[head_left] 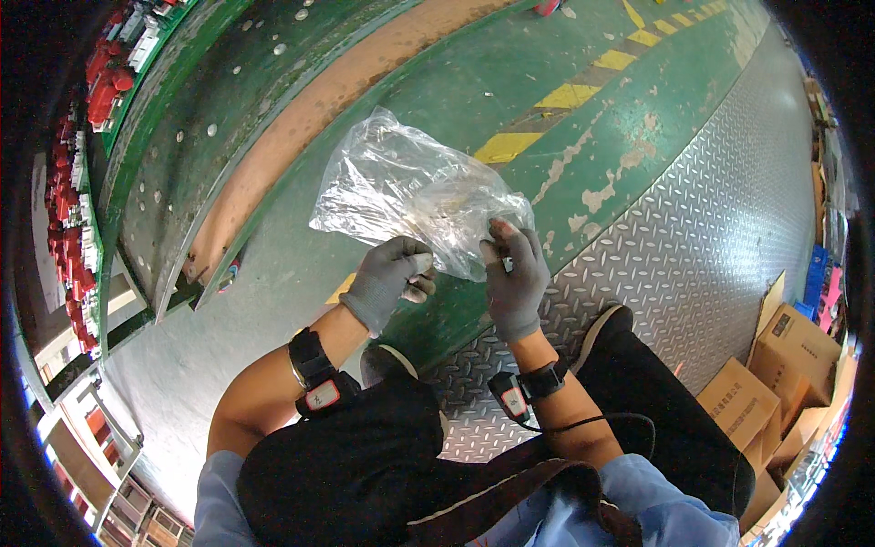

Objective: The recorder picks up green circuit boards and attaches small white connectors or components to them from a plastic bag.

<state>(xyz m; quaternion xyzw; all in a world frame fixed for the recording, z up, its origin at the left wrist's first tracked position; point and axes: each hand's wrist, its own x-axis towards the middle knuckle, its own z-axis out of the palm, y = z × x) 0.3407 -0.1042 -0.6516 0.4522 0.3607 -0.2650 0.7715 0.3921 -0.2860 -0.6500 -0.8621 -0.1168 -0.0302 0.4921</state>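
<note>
A clear plastic bag (392, 187) hangs spread out in front of me, above the green floor. My left hand (394, 278), in a grey glove, pinches the bag's near edge between thumb and fingers. On the bag's right side, my right hand (515, 278) is closed on the film, its glove darkened at the fingertips. The bag looks crumpled and glossy. Whether anything lies inside it I cannot make out. Each wrist wears a black strap with a small box, and a black cable runs from the right one.
Cardboard boxes (743, 401) are stacked at the lower right. Steel tread plate (674, 246) covers the floor on the right, beside worn green paint with a yellow striped line (570, 96). A green bench with a brown edge strip (301, 109) curves along the left, near racks of red parts (68, 210).
</note>
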